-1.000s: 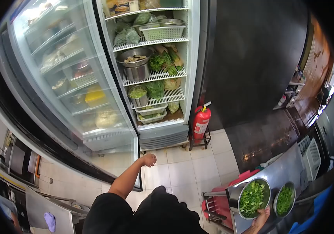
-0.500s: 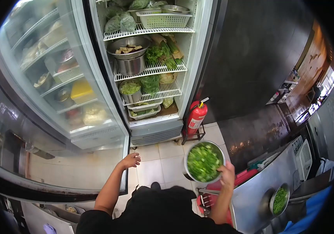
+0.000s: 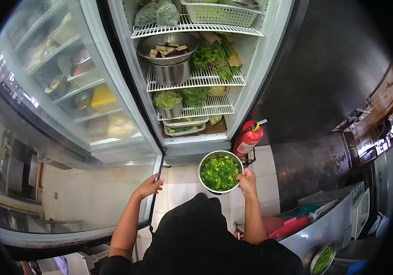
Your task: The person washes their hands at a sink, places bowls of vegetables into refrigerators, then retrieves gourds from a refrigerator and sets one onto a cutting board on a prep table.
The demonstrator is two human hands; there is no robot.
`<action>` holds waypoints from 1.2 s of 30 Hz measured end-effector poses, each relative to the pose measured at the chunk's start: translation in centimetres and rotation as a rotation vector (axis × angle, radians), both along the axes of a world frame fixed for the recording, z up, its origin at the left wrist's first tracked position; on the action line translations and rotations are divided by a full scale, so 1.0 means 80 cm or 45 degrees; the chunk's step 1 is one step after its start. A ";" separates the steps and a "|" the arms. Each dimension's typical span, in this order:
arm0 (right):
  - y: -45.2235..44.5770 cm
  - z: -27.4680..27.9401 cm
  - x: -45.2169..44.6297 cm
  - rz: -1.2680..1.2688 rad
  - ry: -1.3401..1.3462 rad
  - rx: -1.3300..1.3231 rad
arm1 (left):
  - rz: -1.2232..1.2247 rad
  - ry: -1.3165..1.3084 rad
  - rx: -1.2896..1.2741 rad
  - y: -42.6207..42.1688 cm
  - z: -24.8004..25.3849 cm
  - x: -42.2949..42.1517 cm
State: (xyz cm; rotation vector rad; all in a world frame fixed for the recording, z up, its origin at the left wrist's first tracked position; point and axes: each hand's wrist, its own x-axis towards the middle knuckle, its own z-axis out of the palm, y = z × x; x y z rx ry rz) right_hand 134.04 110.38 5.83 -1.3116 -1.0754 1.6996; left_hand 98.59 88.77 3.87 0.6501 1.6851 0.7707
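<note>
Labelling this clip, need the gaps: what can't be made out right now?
All in the head view:
Inner bottom of the round silver-coloured metal pot in the bare right hand: hidden by chopped green vegetables.
Contents of the white perforated plastic basket: partly cut off by the top edge.
Lettering on the red cylindrical fire extinguisher: too small.
Identity of the yellow boxy object: blurred by the hazy glass door.

Pot (image 3: 222, 154) of greens (image 3: 219, 174) in right hand (image 3: 247, 182) before the fridge (image 3: 251, 87), left hand (image 3: 150, 187) near its door (image 3: 110, 68), extinguisher (image 3: 250, 137) right of the fridge
</note>
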 end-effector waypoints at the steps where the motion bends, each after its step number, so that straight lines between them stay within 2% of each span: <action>1: 0.009 -0.004 -0.007 0.010 0.002 -0.014 | 0.010 0.002 -0.014 0.015 0.004 -0.003; 3: 0.030 -0.012 -0.021 0.039 -0.026 0.076 | 0.258 -0.107 0.158 0.054 0.015 -0.012; 4: 0.042 -0.025 -0.027 0.063 -0.132 0.215 | 0.255 -0.116 0.118 0.079 0.025 -0.021; 5: 0.043 0.000 -0.040 0.053 -0.019 0.283 | 0.233 -0.054 0.303 0.111 0.033 -0.029; 6: 0.055 -0.013 -0.045 0.065 0.076 0.341 | 0.204 -0.007 0.484 0.145 0.034 -0.032; 7: 0.064 -0.011 -0.046 0.095 0.024 0.273 | 0.279 -0.081 0.440 0.176 0.022 -0.051; 8: 0.074 -0.004 -0.049 0.105 -0.016 0.288 | 0.485 -0.118 0.391 0.210 0.022 -0.061; 9: 0.089 -0.024 -0.046 0.150 -0.076 0.316 | 0.437 -0.184 0.416 0.240 0.003 -0.092; 10: 0.100 -0.030 -0.043 0.165 -0.020 0.253 | 0.687 -0.131 0.473 0.261 0.035 -0.071; 12: 0.107 -0.025 -0.036 0.184 0.041 0.198 | 0.841 -0.223 0.415 0.297 0.033 -0.087; 14: 0.108 0.002 -0.038 0.073 0.081 0.208 | 1.003 -0.261 0.379 0.320 0.036 -0.096; 16: 0.112 -0.007 -0.027 0.070 0.236 0.228 | 1.105 -0.266 0.401 0.334 0.024 -0.116; 17: 0.111 -0.005 -0.017 0.062 0.064 0.201 | 1.153 -0.313 0.411 0.338 0.039 -0.112; 18: 0.111 0.000 -0.013 0.047 0.045 0.181 | 1.233 -0.321 0.414 0.350 0.035 -0.119; 20: 0.111 0.001 -0.006 0.016 0.016 0.142 | 1.240 -0.376 0.468 0.367 0.019 -0.139; 22: 0.116 -0.043 0.020 0.043 -0.001 0.099 | 1.218 -0.432 0.494 0.379 0.017 -0.158; 24: 0.114 -0.048 0.017 0.017 -0.078 0.069 | 1.363 -0.268 0.446 0.399 0.010 -0.160; 25: 0.109 -0.030 0.005 -0.012 -0.045 0.106 | 1.382 -0.292 0.475 0.401 0.003 -0.170; 26: 0.107 -0.021 0.002 -0.064 -0.036 0.128 | 1.326 -0.379 0.493 0.405 -0.025 -0.194; 27: 0.110 -0.054 0.016 -0.005 -0.141 0.220 | 1.227 -0.498 0.530 0.405 -0.058 -0.219; 28: 0.108 -0.025 0.011 0.032 -0.149 0.216 | 1.128 -0.410 0.509 0.402 -0.053 -0.213; 29: 0.110 -0.026 0.006 -0.053 -0.133 0.149 | 1.100 -0.182 0.578 0.404 -0.056 -0.206; 31: 0.113 -0.044 0.018 0.006 -0.202 0.182 | 1.146 -0.068 0.565 0.394 -0.030 -0.175; 36: 0.117 -0.049 0.007 -0.019 0.005 0.130 | 1.077 -0.042 0.591 0.331 0.028 -0.112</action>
